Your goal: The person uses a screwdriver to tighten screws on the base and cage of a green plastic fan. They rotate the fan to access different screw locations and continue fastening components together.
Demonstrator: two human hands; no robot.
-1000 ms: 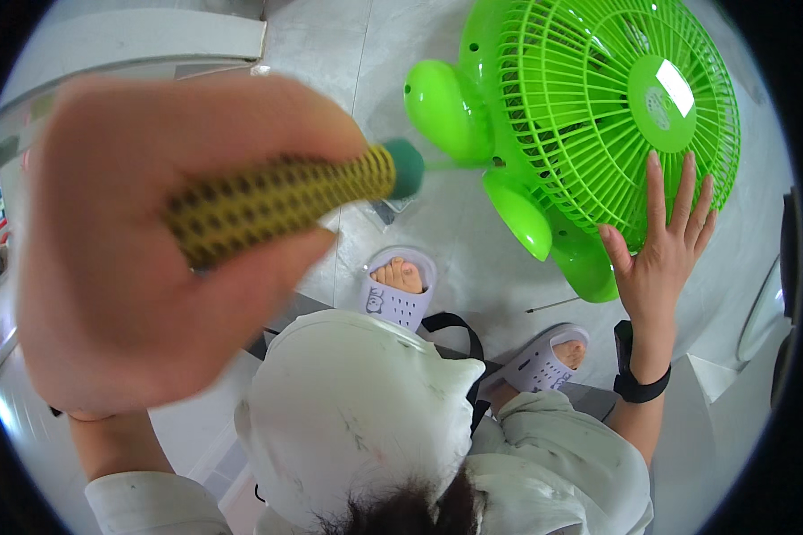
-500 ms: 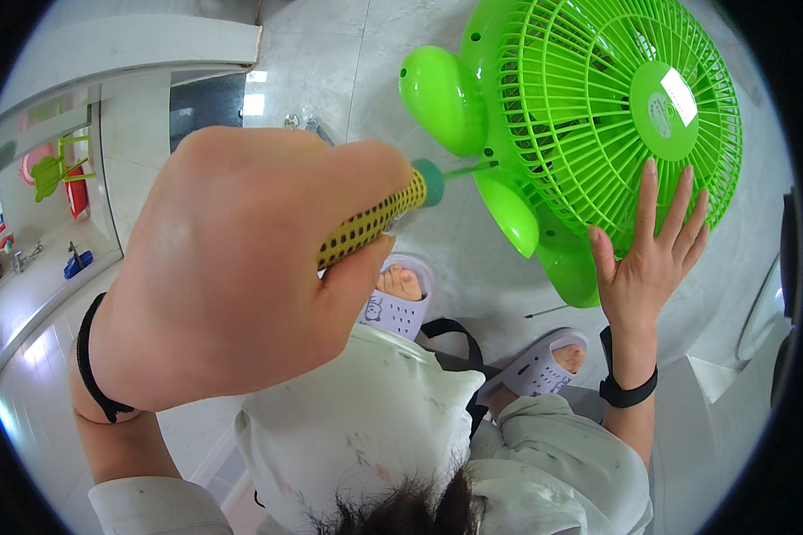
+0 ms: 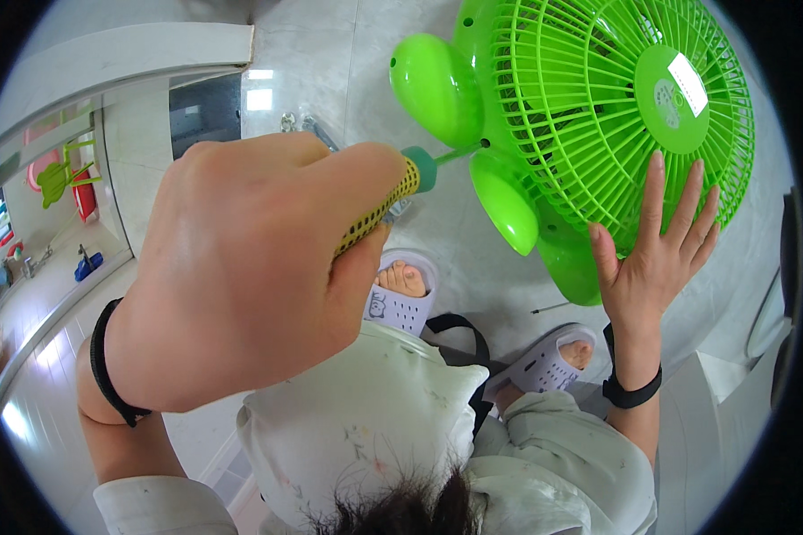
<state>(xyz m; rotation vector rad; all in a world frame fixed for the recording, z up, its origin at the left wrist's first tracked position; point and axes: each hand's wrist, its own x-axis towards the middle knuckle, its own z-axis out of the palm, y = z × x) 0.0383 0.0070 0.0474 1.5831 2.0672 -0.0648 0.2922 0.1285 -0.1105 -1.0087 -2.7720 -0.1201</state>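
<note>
A screwdriver with a yellow and black dotted handle and a teal collar is gripped in my left hand, whose fingers wrap round the handle. Its shaft points right, the tip meeting a small dark hole in the bright green plastic body beside the fan grille. The green fan lies on the floor with its round slatted grille and pale-labelled centre disc facing up. My right hand rests with fingers spread on the near edge of that grille. Part of the handle is hidden inside my left fist.
A thin dark rod lies on the grey tiled floor near my slippers. Small metallic items sit on the floor beyond my left hand. A glazed frame borders the left, with a green chair visible through it.
The screwdriver has shifted slightly, and its tip remains at the hole in the green body. The view has moved a little. My right hand keeps its place on the grille.
</note>
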